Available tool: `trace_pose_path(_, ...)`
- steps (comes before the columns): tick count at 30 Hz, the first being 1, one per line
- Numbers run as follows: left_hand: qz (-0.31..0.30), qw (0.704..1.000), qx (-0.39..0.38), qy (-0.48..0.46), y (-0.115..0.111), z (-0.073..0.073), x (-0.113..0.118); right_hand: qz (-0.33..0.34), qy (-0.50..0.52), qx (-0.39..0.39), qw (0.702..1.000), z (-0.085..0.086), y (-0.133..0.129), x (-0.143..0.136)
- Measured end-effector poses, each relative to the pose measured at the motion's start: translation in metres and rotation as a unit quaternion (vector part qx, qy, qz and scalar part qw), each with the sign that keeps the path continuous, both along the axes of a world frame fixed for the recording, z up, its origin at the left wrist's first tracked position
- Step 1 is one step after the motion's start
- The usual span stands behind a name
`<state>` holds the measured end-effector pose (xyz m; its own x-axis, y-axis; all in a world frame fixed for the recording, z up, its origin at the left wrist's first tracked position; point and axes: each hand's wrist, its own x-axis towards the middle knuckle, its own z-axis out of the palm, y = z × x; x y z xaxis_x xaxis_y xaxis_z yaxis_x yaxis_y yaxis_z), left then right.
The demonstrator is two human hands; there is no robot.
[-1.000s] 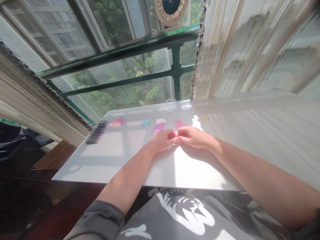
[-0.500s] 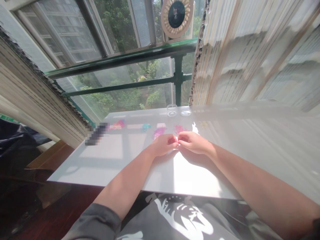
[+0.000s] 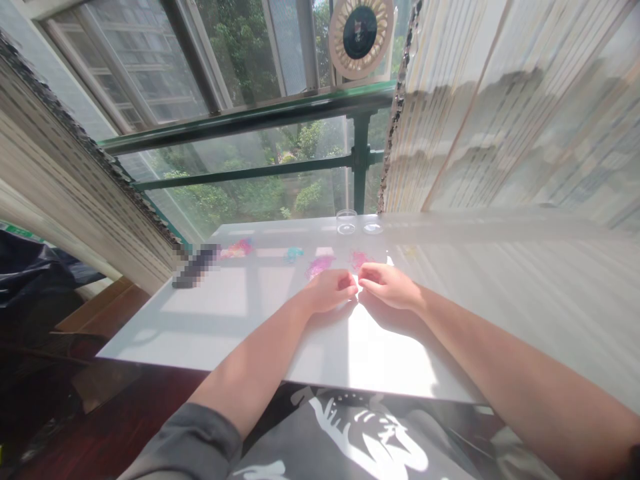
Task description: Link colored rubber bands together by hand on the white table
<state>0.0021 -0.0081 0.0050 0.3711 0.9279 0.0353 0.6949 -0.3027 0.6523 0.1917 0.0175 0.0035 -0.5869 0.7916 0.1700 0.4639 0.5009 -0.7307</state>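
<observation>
My left hand (image 3: 333,291) and my right hand (image 3: 387,285) meet almost fingertip to fingertip over the white table (image 3: 200,333). Each hand is closed in a pinch. Whatever lies between the fingers is too small and too washed out by sunlight to name. Just beyond my left hand is a loose pile of purple, thin, band-like pieces (image 3: 320,265). Past my right hand's fingers lies a similar pink pile (image 3: 360,258). Farther left are a small teal pile (image 3: 293,254) and a mixed pink, red and yellow pile (image 3: 237,249).
A clear round container (image 3: 346,223) and a clear shallow dish (image 3: 373,228) stand at the table's far edge. A blurred-out dark object (image 3: 197,265) lies at the left edge. Faint yellowish bits (image 3: 411,251) are at the right. Curtains hang on both sides of the window.
My hands stay in nearly the same place, with the gap between their fingertips slightly wider. The whole view has shifted a little.
</observation>
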Motion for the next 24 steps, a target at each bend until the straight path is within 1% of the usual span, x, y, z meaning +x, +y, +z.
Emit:
trace_pose_path(6,-0.006,1.0,0.0,-0.008,0.0008,-0.0038,-0.0014,0.002,0.009,-0.007,1.0,0.0001,0.0003,0.0006)
trace_pose_path(11,-0.011,1.0,0.005,-0.016,0.0022,-0.0065,-0.0022,-0.005,-0.017,-0.003,1.0,0.0016,-0.0005,0.0011)
trace_pose_path(18,-0.012,1.0,0.002,-0.014,0.0019,-0.0056,-0.0019,0.008,-0.014,0.001,1.0,-0.0006,0.001,0.0024)
trace_pose_path(24,-0.017,1.0,0.0,-0.019,0.001,-0.0042,-0.0009,0.005,-0.001,-0.023,1.0,-0.0016,0.0003,0.0038)
